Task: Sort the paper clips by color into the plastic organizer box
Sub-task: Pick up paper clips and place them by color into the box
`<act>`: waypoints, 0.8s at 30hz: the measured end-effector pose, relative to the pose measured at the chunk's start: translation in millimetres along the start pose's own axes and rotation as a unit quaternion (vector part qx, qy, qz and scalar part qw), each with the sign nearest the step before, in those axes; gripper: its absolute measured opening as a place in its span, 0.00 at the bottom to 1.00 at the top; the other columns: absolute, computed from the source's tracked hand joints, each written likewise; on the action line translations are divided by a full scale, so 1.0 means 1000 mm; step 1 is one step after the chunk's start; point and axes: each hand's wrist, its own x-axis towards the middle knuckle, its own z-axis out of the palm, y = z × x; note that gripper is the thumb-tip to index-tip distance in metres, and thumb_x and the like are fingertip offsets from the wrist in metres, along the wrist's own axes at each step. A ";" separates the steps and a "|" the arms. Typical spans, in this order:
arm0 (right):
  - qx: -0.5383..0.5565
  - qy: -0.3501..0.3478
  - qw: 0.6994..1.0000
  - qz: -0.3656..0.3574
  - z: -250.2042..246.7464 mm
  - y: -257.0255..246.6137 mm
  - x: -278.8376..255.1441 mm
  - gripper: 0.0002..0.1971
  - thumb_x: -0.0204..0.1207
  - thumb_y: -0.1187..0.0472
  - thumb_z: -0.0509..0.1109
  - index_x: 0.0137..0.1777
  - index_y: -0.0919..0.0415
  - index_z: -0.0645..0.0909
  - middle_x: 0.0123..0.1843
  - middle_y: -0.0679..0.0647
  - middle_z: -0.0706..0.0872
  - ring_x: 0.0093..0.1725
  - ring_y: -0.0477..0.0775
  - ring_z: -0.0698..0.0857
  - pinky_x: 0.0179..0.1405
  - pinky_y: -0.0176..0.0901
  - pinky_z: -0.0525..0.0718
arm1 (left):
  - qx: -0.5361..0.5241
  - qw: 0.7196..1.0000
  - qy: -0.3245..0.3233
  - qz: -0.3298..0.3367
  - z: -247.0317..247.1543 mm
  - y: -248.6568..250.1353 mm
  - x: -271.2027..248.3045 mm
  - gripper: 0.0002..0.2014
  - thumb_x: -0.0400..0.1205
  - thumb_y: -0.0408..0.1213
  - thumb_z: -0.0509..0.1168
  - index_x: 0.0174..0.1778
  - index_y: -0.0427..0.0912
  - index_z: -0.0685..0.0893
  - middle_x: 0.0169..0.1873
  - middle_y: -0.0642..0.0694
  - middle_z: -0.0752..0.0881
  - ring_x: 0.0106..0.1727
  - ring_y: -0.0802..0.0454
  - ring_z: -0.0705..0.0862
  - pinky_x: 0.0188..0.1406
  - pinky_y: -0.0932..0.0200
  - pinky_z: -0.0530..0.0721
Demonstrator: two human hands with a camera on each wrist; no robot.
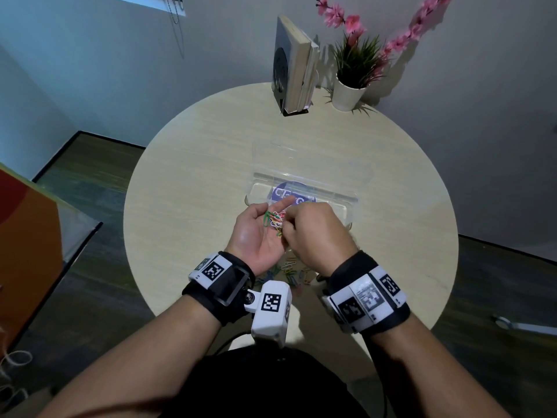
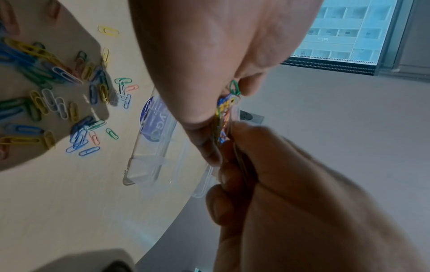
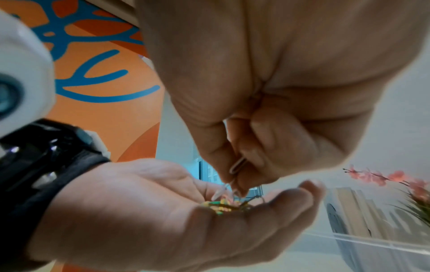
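My left hand point(image 1: 260, 229) is palm up over the round table's near half and cups a small bunch of mixed-colour paper clips point(image 1: 275, 220). My right hand point(image 1: 291, 226) is curled over that bunch, and its thumb and finger pinch a pale clip point(image 3: 237, 166) above the bunch point(image 3: 223, 204) in the left palm point(image 3: 163, 202). The clear plastic organizer box point(image 1: 334, 197) lies open just beyond both hands, its lid point(image 1: 301, 158) tipped back. More loose clips point(image 1: 292, 267) of several colours lie on the table under my wrists; the left wrist view shows this scatter of loose clips point(image 2: 58, 95) beside the box point(image 2: 149, 162).
A beige round table point(image 1: 196, 164) carries all of this. At its far edge stand upright books in a bookend point(image 1: 294, 64) and a white potted plant point(image 1: 349, 89) with pink blossom branches. An orange panel point(image 1: 27, 236) stands at the left.
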 end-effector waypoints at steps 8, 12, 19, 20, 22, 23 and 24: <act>0.380 0.024 0.923 0.045 0.006 0.020 0.025 0.12 0.76 0.64 0.68 0.30 0.57 0.77 0.23 0.45 0.81 0.21 0.48 0.75 0.24 0.40 0.72 | -0.050 0.999 -0.007 0.010 -0.015 0.010 0.003 0.21 0.86 0.39 0.47 0.61 0.30 0.79 0.48 0.33 0.87 0.47 0.40 0.89 0.43 0.48 0.90; 0.468 -0.008 0.881 0.062 0.007 0.018 0.049 0.11 0.76 0.71 0.66 0.32 0.62 0.76 0.21 0.56 0.78 0.17 0.54 0.73 0.19 0.38 0.72 | -0.057 0.998 0.030 0.020 -0.029 0.025 0.002 0.18 0.85 0.38 0.50 0.53 0.30 0.81 0.52 0.29 0.85 0.52 0.35 0.86 0.49 0.45 0.88; 0.327 0.026 0.936 0.132 0.033 0.012 0.129 0.12 0.71 0.76 0.64 0.31 0.62 0.79 0.26 0.59 0.83 0.21 0.54 0.82 0.26 0.43 0.83 | -0.086 0.993 0.065 0.038 -0.060 0.058 -0.002 0.20 0.86 0.39 0.49 0.54 0.28 0.82 0.51 0.28 0.87 0.48 0.33 0.89 0.53 0.43 0.85; 0.293 0.024 0.946 0.139 0.037 0.010 0.140 0.12 0.71 0.74 0.64 0.31 0.61 0.80 0.28 0.60 0.85 0.25 0.57 0.86 0.31 0.47 0.87 | -0.087 0.993 0.066 0.039 -0.061 0.061 -0.002 0.20 0.86 0.39 0.49 0.54 0.28 0.82 0.51 0.28 0.87 0.48 0.33 0.89 0.53 0.43 0.85; 0.233 0.015 0.961 0.146 0.043 0.005 0.158 0.10 0.73 0.71 0.65 0.35 0.59 0.83 0.36 0.58 0.89 0.36 0.59 0.89 0.42 0.48 0.89 | -0.087 0.993 0.063 0.037 -0.062 0.065 -0.001 0.20 0.86 0.39 0.49 0.56 0.28 0.81 0.54 0.27 0.86 0.50 0.32 0.89 0.54 0.43 0.85; 0.202 0.010 0.969 0.143 0.044 0.004 0.165 0.09 0.74 0.70 0.65 0.40 0.58 0.85 0.41 0.57 0.90 0.39 0.56 0.88 0.43 0.43 0.87 | -0.086 0.994 0.060 0.035 -0.061 0.067 -0.001 0.20 0.86 0.39 0.49 0.57 0.28 0.81 0.56 0.27 0.86 0.51 0.32 0.88 0.54 0.43 0.85; 0.178 0.006 0.974 0.140 0.043 0.002 0.168 0.10 0.74 0.70 0.65 0.46 0.58 0.87 0.46 0.55 0.89 0.40 0.53 0.86 0.40 0.37 0.83 | -0.083 0.995 0.055 0.032 -0.061 0.069 -0.001 0.20 0.86 0.39 0.49 0.58 0.28 0.81 0.57 0.27 0.85 0.52 0.32 0.88 0.55 0.42 0.84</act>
